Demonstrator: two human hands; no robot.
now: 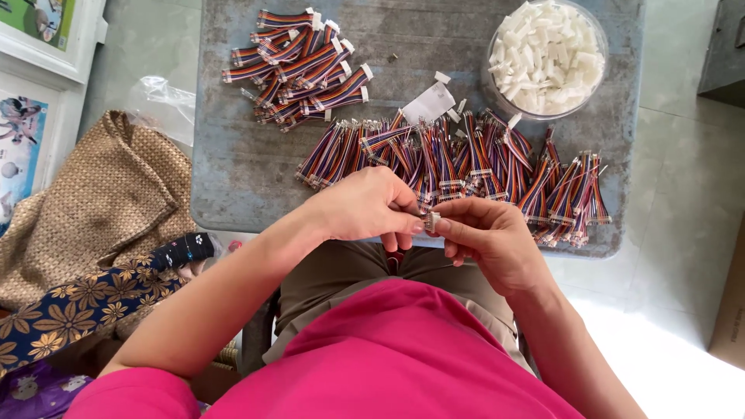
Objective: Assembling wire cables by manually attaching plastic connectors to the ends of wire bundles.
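1. Head view, looking straight down: I see both hands meeting just off the near edge of the bench [233, 194], above the lap.
2. My left hand [365, 208] is closed in a pinch; I judge it holds the end of a ribbon cable, though the fingers hide most of it.
3. My right hand [489, 237] is closed on a small white connector [432, 221], pinched between thumb and forefinger.
4. The connector lies directly between the two hands, touching the fingertips of both. It sits at the left hand's fingertips, to that hand's right; I cannot tell its long axis at this size. Neither hand is clearly nearer.
5. On the bench beyond the hands, a loose heap of multicoloured cables [458, 167] spreads along the near edge toward the right corner.
6. A tidier pile of finished cables [299, 66] with white ends lies toward the far left.
7. A clear bowl of white connectors [547, 56] sits at the far right corner, well apart from both hands.
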